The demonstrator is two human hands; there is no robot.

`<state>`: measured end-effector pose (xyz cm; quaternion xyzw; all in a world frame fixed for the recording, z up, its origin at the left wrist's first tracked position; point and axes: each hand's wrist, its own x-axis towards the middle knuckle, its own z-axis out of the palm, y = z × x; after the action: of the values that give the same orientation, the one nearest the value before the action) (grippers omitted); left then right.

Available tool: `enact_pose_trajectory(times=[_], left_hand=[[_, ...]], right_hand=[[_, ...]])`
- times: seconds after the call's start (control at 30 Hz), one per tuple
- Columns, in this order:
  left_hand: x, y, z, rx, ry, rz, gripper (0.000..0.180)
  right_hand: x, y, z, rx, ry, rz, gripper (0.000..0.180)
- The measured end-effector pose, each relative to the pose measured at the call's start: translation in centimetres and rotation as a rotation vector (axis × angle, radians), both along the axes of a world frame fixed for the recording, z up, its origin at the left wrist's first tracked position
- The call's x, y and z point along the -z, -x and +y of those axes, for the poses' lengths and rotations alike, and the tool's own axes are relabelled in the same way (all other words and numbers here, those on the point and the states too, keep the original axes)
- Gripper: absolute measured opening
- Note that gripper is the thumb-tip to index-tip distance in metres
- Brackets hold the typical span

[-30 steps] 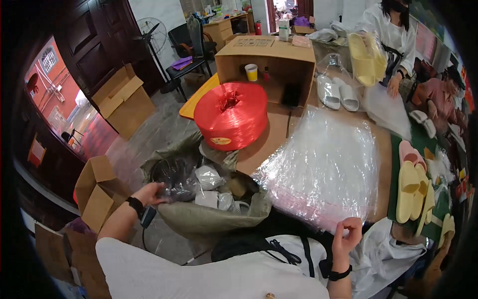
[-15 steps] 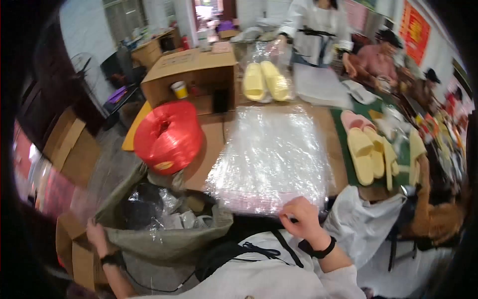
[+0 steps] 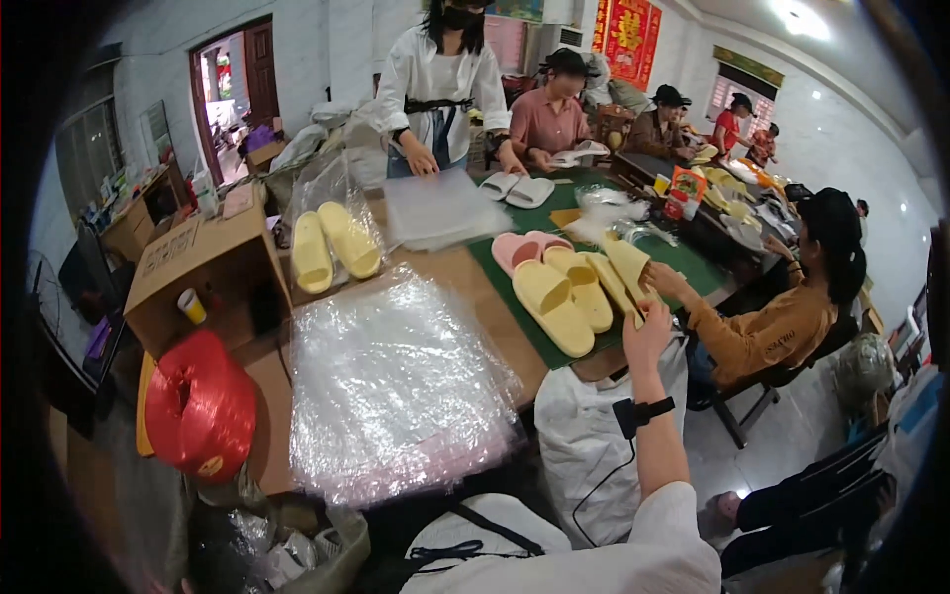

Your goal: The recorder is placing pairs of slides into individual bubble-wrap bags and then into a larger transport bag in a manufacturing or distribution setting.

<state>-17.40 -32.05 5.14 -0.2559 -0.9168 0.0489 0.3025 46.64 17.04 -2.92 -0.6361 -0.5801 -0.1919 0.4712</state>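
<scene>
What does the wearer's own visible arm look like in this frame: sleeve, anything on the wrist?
Only the right hand and forearm show. A black wrist device is strapped on, with a thin black cable trailing down. The white sleeve is short, leaving the forearm bare.

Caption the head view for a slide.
Right hand reaches a yellow slipper on the green mat, beside stacked clear bags.
</scene>
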Motion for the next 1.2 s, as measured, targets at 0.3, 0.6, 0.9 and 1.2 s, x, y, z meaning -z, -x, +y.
enact_pose_trajectory(times=[0.3, 0.6, 0.9, 1.2], left_hand=[[-4.3, -13.7, 18.6, 1.147, 0.292, -0.887, 0.062], [7.7, -16.6, 32.5, 1.51, 0.244, -0.603, 0.059], [13.7, -16.1, 33.2, 1.413, 0.216, -0.678, 0.059], [13.5, -16.1, 32.7, 1.368, 0.209, -0.728, 0.058]], right_hand=[[1.9, -6.4, 6.6, 0.175, 0.491, -0.003, 0.067], [2.8, -7.8, 7.1, 0.086, 0.253, 0.107, 0.035], [-0.4, -5.5, 7.2, 0.054, 0.06, -0.068, 0.023], [-15.1, 5.3, 0.5, -0.27, -0.109, -0.072, 0.02]])
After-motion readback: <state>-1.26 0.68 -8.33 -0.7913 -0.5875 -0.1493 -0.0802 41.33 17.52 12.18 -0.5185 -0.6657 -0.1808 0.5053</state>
